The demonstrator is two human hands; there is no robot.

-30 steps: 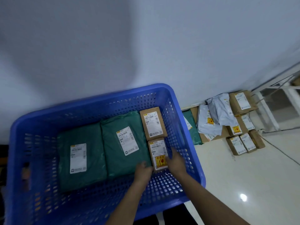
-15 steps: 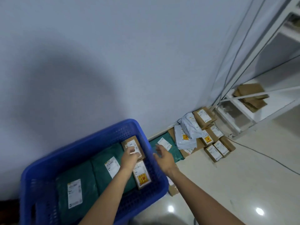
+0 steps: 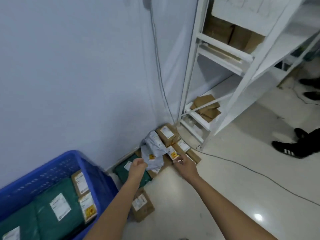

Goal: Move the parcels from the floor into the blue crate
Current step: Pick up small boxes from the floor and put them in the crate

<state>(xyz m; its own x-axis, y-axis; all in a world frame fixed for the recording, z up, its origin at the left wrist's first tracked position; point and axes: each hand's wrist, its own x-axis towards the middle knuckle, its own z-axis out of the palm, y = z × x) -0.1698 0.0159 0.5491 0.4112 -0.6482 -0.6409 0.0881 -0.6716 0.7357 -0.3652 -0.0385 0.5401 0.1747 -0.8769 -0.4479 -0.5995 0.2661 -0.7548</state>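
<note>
The blue crate (image 3: pixel 94 172) sits at the lower left and holds green bags (image 3: pixel 57 213) and two small brown boxes (image 3: pixel 80 182). A pile of parcels lies on the floor against the wall: grey mailer bags (image 3: pixel 154 149), brown boxes (image 3: pixel 167 135), a small box with a yellow sticker (image 3: pixel 173 154) and a green bag (image 3: pixel 121 170). My left hand (image 3: pixel 137 168) is curled at the lower left edge of a grey bag and seems to pinch it. My right hand (image 3: pixel 183 163) hovers with loosely bent fingers over the small boxes, hiding some. Another brown box (image 3: pixel 142 205) lies beside the crate.
A white metal shelf rack (image 3: pixel 225 84) with cardboard on it stands at the right of the pile. A dark cable (image 3: pixel 259 174) runs across the pale floor. Another person's black shoes (image 3: pixel 285 151) are at the far right.
Both hands left the crate and moved right to the floor pile. The view swung up and right, so the crate now sits in the lower left corner.
</note>
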